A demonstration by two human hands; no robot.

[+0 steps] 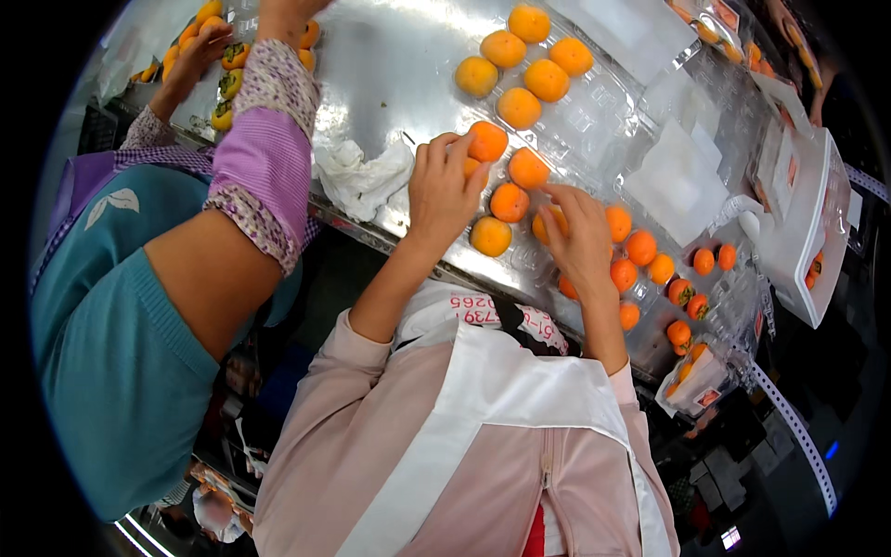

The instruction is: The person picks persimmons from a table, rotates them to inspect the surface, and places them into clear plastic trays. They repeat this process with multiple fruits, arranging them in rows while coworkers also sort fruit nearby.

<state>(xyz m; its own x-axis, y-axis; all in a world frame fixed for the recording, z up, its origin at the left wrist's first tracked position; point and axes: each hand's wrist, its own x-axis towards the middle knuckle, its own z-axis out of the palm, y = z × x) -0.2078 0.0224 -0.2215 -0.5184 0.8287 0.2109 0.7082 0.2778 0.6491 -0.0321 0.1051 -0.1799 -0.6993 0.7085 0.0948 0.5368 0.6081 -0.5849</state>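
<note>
On the metal table, orange persimmons point(510, 201) sit grouped in a clear plastic tray in front of me. My left hand point(440, 192) curls its fingers round one persimmon point(474, 171) at the left side of this group; another persimmon point(488, 141) lies just beyond the fingertips. My right hand point(579, 239) has its fingers on a persimmon point(548, 226) at the group's right side, and its palm hides part of the fruit. Farther away, a second group of yellower persimmons point(546, 81) rests in clear plastic.
Left of my hands lies a crumpled white cloth point(360, 179). More persimmons point(640, 247) stand to the right, near white sheets point(678, 172) and a white box point(806, 223). A co-worker's purple sleeve point(262, 167) reaches over the table at left. Another person's hand shows far right.
</note>
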